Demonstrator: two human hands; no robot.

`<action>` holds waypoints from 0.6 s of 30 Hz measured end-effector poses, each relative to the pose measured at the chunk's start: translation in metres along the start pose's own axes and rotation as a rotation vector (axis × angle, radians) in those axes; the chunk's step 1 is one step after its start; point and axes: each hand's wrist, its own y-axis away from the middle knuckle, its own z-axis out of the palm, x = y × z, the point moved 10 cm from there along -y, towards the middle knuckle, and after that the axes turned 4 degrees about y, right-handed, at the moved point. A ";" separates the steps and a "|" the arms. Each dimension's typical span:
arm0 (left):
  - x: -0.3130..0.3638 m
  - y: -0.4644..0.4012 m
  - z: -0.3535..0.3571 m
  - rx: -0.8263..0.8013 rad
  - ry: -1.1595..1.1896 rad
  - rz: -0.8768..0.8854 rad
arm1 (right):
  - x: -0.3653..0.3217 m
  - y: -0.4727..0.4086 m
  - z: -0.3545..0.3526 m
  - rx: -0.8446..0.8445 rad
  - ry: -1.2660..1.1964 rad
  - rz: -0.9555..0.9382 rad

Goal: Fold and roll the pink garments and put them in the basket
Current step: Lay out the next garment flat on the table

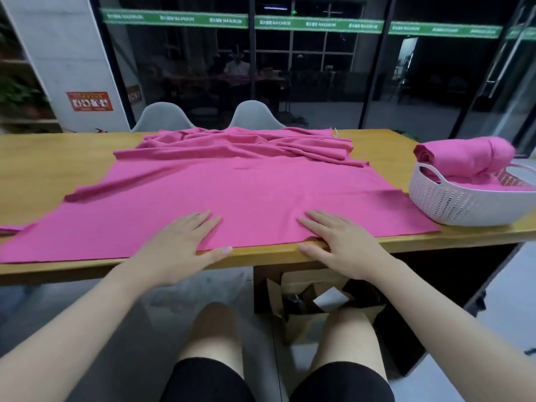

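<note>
A large pink garment [232, 192] lies spread across the wooden table [58, 158], flat near me and bunched in folds at the far side. My left hand [179, 242] rests flat on its near edge, fingers apart, thumb on the table's front edge. My right hand [339, 242] lies flat on the cloth a little to the right, fingers spread, thumb along the hem. Neither hand grips anything. At the right stands a white perforated basket [452, 204] holding a rolled pink garment [464, 158] on top of more pink cloth.
Two grey chairs [255, 116] stand behind the table's far edge, in front of a dark glass wall. Under the table, near my knees, sits an open brown paper bag [304, 291]. Bare wood shows at the table's far left.
</note>
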 end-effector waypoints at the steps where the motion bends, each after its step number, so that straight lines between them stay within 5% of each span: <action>1: 0.002 0.006 0.000 0.015 -0.015 0.004 | -0.001 0.004 0.000 0.030 0.030 -0.008; 9: -0.002 0.058 -0.028 0.368 0.107 0.202 | -0.005 0.020 -0.010 0.093 -0.008 -0.100; 18: -0.041 0.073 -0.063 0.498 0.405 -0.067 | 0.005 0.008 -0.053 0.280 -0.248 0.019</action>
